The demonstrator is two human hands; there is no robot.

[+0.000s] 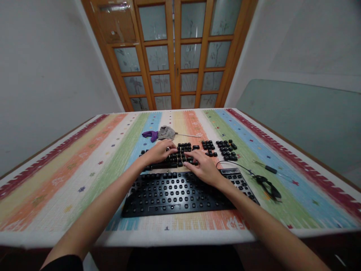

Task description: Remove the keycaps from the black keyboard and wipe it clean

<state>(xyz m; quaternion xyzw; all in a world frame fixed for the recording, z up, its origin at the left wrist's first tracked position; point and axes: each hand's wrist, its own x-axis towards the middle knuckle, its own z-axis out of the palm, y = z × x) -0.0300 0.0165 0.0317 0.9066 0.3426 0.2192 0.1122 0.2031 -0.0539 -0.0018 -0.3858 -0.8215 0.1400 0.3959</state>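
A black keyboard base (169, 213) lies near the table's front edge, its key posts bare except for several keycaps along the back row. Behind it, loose black keycaps (184, 146) are laid out in rows and groups on the cloth. My left hand (161, 151) reaches over the left part of these keycaps, thumb and forefinger apart at the middle of the group. My right hand (205, 166) hovers over the base's back edge, its fingers spread and their tips at the keycaps. Some keycaps are hidden under both hands. I see nothing held in either hand.
A grey cloth (166, 132) and a purple cloth (150, 135) lie behind the keycaps, beside a thin rod (188, 135). To the right are a screwdriver (270, 169) and a bundled black cable (267, 186). A striped tablecloth (93, 173) covers the table.
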